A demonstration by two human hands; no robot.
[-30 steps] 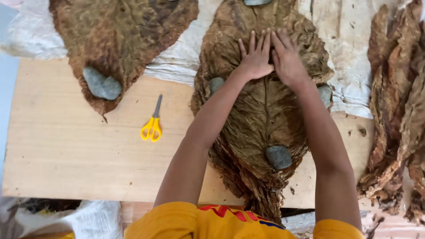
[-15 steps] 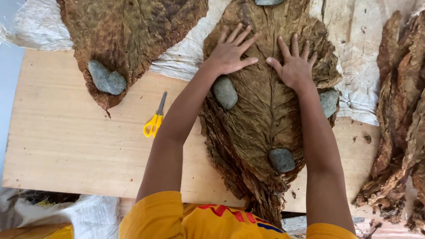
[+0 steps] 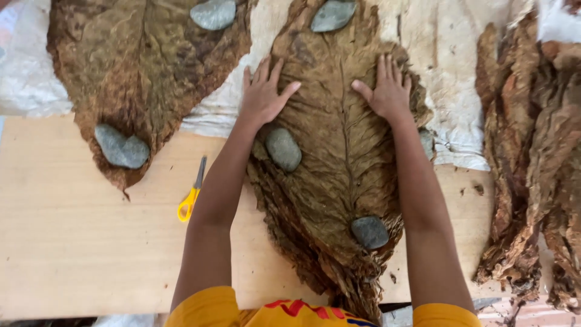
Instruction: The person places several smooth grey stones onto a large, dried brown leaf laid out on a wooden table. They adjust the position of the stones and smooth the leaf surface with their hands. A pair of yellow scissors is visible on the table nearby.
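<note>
A large dried brown leaf [image 3: 339, 157] lies spread flat in front of me, on top of a stack of similar leaves. My left hand [image 3: 263, 94] presses flat on its left side, fingers spread. My right hand [image 3: 387, 91] presses flat on its right side, fingers apart too. Grey stones weigh the leaf down: one [image 3: 283, 148] just below my left wrist, one [image 3: 369, 232] near the stem end, one [image 3: 332, 15] at the far tip. A further stone [image 3: 427, 143] peeks out beside my right forearm.
A second spread leaf [image 3: 145, 66] lies at the left under two grey stones [image 3: 121, 148] [image 3: 213, 13]. Yellow-handled scissors [image 3: 191, 197] rest on the wooden board [image 3: 72, 230]. A heap of crumpled dried leaves [image 3: 532, 157] fills the right side. Pale cloth [image 3: 451, 72] lies underneath.
My two hands, together at the leaf's middle a second ago, have slid apart to its left and right sides. The view has shifted so the leaves sit lower in frame.
</note>
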